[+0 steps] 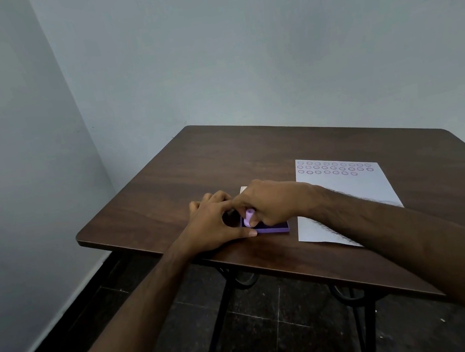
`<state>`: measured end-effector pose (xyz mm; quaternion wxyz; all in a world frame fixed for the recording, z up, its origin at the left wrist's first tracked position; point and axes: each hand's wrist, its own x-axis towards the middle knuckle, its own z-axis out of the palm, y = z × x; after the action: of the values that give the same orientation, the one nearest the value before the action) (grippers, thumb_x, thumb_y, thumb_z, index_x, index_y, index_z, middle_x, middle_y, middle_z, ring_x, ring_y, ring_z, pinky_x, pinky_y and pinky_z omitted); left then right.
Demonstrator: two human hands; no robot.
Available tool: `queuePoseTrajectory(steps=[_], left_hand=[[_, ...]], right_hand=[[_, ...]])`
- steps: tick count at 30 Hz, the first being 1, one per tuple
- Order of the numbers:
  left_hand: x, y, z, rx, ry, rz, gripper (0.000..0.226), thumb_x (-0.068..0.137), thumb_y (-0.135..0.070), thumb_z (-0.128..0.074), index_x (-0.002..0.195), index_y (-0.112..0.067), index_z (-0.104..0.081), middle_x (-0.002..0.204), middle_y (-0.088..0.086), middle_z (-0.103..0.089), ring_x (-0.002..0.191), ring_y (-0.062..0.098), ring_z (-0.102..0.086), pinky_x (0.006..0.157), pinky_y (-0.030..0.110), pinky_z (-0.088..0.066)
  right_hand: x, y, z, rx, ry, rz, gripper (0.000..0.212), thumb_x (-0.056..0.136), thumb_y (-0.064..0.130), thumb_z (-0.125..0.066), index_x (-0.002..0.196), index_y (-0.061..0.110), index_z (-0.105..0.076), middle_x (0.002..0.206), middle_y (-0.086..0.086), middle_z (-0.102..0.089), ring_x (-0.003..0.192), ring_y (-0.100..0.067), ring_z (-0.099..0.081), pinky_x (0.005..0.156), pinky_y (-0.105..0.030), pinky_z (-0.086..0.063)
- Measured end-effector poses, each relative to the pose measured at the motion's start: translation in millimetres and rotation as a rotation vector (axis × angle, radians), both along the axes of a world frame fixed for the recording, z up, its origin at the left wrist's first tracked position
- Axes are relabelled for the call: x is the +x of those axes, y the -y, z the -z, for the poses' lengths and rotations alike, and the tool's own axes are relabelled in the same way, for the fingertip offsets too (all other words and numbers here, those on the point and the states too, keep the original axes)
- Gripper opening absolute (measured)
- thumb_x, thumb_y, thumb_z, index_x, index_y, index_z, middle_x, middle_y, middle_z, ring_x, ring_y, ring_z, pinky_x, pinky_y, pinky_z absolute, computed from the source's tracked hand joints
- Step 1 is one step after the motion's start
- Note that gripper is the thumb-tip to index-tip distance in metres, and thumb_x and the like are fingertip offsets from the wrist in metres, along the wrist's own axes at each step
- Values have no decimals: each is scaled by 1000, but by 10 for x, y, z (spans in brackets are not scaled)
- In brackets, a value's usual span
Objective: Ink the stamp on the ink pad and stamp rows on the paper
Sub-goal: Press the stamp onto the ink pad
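A purple ink pad (273,228) lies near the table's front edge. My right hand (271,200) grips a small lilac stamp (249,215), which stands on the pad's dark surface. My left hand (217,219) rests at the pad's left side, with its thumb along the pad's front edge, holding it down. To the right lies a white sheet of paper (347,197) with several rows of round purple prints along its top. My right forearm crosses the sheet's lower part.
The dark wooden table (193,169) stands in a corner of pale walls. A pale corner, perhaps the pad's lid (243,188), shows behind my hands. Black metal legs and a dark tiled floor lie below the front edge.
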<state>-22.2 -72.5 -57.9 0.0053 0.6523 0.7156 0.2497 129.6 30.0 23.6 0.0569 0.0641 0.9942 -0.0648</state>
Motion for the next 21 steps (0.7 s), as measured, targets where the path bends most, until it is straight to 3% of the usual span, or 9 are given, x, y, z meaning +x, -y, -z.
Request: queuePoseTrajectory(steps=[4,6,10,13,18,21], left_hand=[[5,4,-8,4,2,5,65,60,-86,-61,109,-43,-65,99,-19,-47,95,6,-39,77,34,-22],[11,10,-23,-4,20,8,58,60,-85,-61,102,-45,-64,100,-18,-49,95,6,-40,78,34,-24],[18,15,-39,-19,18,9,60,61,-84,-62,105,-43,-66,102,-17,-49,97,7,-40,81,35,-25],[21,25,-31,-12,14,10,63,63,-82,-64,111,-40,-65,100,-16,-48,97,8,-41,82,36,-26],[14,22,-26,-8,8,19,57,62,-84,-60,101,-44,-64,104,-16,-51,100,8,-43,86,37,-30],[4,16,-9,-2,-15,15,59,63,-84,-60,104,-42,-65,104,-16,-50,99,8,-42,85,37,-29]], right_hand=[[-40,18,28,1,15,63,16,90,14,-62,106,10,-62,88,-1,-63,81,-20,-61,74,-34,-50],[-32,11,14,-4,28,30,19,90,11,-62,109,9,-63,89,1,-60,81,-18,-57,73,-30,-45],[-19,-21,-9,17,27,-29,7,88,9,-63,94,12,-59,84,3,-57,75,-14,-51,65,-23,-38],[-43,-3,19,22,21,8,7,89,14,-62,96,15,-59,80,6,-54,74,-13,-52,72,-31,-45],[9,-14,8,-6,13,-38,14,91,9,-61,105,10,-61,90,3,-55,81,-14,-50,70,-22,-37],[16,-14,7,-23,15,-20,17,92,10,-61,109,9,-61,90,3,-57,82,-15,-53,74,-26,-37]])
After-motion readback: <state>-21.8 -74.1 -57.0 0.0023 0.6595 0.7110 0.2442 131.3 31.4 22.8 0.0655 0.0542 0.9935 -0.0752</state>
